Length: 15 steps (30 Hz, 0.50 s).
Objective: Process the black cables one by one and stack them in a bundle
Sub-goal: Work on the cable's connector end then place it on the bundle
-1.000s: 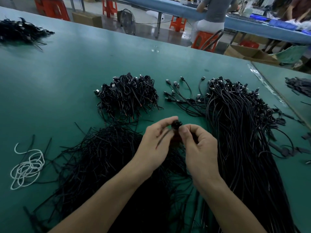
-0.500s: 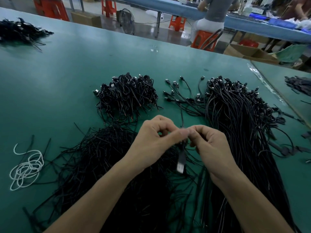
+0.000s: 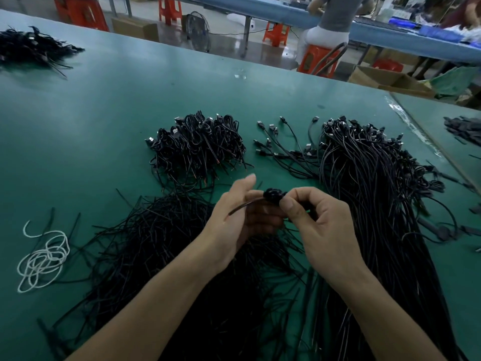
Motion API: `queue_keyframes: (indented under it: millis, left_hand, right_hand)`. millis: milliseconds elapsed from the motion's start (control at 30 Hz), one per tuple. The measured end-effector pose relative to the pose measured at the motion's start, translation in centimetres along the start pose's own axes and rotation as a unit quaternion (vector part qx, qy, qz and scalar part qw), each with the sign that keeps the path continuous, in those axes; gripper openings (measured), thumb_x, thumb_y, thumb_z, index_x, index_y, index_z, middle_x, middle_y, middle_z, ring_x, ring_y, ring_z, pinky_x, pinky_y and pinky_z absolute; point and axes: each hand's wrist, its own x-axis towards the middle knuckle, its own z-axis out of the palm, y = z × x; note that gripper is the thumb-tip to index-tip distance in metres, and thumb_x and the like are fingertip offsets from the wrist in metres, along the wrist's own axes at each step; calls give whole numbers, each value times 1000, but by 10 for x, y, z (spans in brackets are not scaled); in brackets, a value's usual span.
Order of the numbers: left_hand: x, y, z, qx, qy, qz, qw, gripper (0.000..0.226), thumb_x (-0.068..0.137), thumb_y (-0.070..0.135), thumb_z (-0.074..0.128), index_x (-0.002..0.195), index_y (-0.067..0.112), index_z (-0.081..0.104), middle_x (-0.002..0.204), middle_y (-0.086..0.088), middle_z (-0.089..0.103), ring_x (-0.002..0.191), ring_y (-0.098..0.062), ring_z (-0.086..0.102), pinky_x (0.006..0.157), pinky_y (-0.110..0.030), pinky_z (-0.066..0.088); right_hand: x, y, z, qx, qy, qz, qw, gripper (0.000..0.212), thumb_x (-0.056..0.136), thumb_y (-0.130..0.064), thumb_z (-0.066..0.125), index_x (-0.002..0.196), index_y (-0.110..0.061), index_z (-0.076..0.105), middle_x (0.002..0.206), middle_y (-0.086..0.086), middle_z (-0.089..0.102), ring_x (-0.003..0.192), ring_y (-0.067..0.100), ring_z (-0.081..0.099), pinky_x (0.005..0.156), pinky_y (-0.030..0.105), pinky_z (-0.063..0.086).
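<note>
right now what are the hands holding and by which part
A small coiled black cable. The right hand pinches the coil itself; the left hand holds it beside the coil, loose tail sticking out left.

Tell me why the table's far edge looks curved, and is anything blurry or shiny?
In the head view the wide-angle lens bows the far edge of the table; in the same head view a pale sheen lies across its green top; the coiled cable pinched by the right hand is smeared, its detail lost.
</note>
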Motion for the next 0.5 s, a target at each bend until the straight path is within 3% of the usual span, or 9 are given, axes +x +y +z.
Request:
queue_keyframes:
  millis: [100, 233, 333, 433, 500]
  left_hand:
    - [1, 1, -3, 4, -8, -16, 1000, 47, 78, 60, 62, 70, 17, 79, 74, -7, 72, 62, -15, 66, 60, -23, 54]
    - [3, 1, -4, 14, 4, -15, 1000, 31, 65, 47, 78, 70, 16, 78, 69, -4, 69, 59, -12, 63, 57, -21, 53]
    - [5, 0, -10, 19, -17, 40, 999, 32, 57, 31, 91, 82, 15, 80, 78, -7, 73, 71, -16, 67, 70, -24, 57]
    - [5, 0, -14, 89, -53, 141, 985, 30, 65, 23, 88, 93, 18, 77, 80, -5, 74, 75, -15, 69, 73, -23, 57]
    - [4, -1, -15, 141, -52, 195, 969, 33, 70, 16, 87, 99, 20, 71, 86, -7, 76, 77, -23, 73, 75, -31, 60]
  right_hand:
    - [-2, 0, -1, 1, -17, 3, 1000, 10, 89, -24, 66, 79, -26, 67, 76, -16, 68, 74, 1, 62, 69, 12, 46]
    - [-4, 0, -2, 17, -55, -13, 998, 7, 88, -23, 66, 82, -25, 68, 77, -19, 69, 75, 0, 65, 70, 10, 47]
    - [-7, 3, -6, 53, -74, 6, 996, 12, 85, -30, 64, 84, -20, 69, 74, -16, 68, 71, -2, 61, 68, 12, 47]
    - [-6, 6, -11, 101, -80, 43, 991, 19, 84, -32, 66, 82, -14, 69, 68, -11, 62, 65, 5, 54, 62, 16, 46]
    - [-6, 8, -12, 112, -83, 62, 988, 21, 83, -32, 65, 83, -11, 68, 67, -14, 63, 64, -1, 55, 62, 11, 45]
